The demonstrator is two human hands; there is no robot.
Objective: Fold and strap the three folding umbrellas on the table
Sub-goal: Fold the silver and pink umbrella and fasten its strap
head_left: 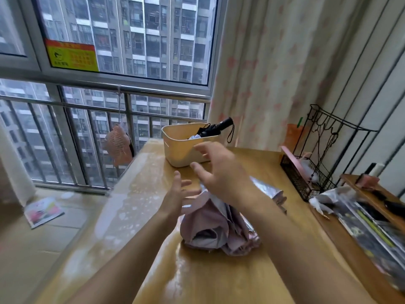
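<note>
Two bare hands reach forward over a glossy yellow wooden table (197, 279), and neither holds anything. The left hand (178, 194) has its fingers spread and fairly straight, just at the far end of a crumpled pink folding umbrella (215, 229); whether its fingertips touch the fabric cannot be told. The right hand (221, 172) is raised above that umbrella with its fingers splayed wide and blurred, and lies between the umbrella and a cream plastic basket (177, 150). The pink folding umbrella lies loose on the middle of the table, its canopy bunched and unstrapped, with the silver lining showing at its far right side. A black folding umbrella (215, 128) leans in the basket at the table's far end, handle up over the rim, its wrist loop hanging outside. A scrap of pale fabric shows beside it, too little to identify. A black wire rack (306, 183) stands at the table's right edge, near a pale curtain with pink hearts (274, 73). An orange net bag (118, 148) hangs from the window railing (87, 107).
</note>
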